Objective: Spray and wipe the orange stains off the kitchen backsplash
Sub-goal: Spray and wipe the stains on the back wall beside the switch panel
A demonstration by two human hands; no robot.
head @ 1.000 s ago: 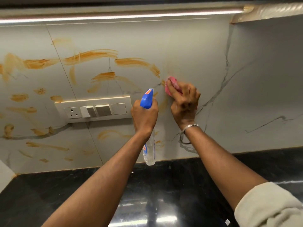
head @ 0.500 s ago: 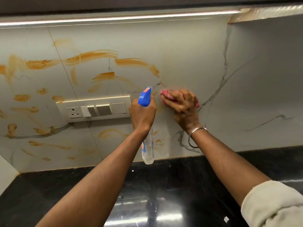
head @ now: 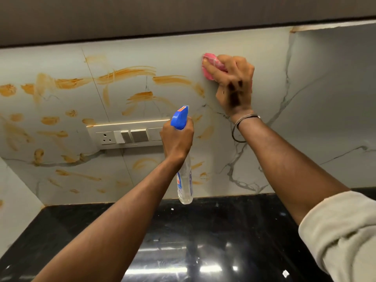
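In the head view, the backsplash (head: 325, 68) right of the right hand (head: 234, 82) is seen free of marks, while the orange stains (head: 126, 73) are spread over its left and middle parts, around the switch panel (head: 126, 135) and down towards the table (head: 203, 241). The task is judged to be at an early stage, with most of the wiping left to do. A pink cloth (head: 209, 64) is gripped under curled fingers of the right hand and pressed to the wall, high up, just right of the nearest streak. The spray bottle (head: 185, 180) is clasped at its neck by the left hand (head: 177, 137), hanging upright in front of the panel's right end, nozzle towards the wall.
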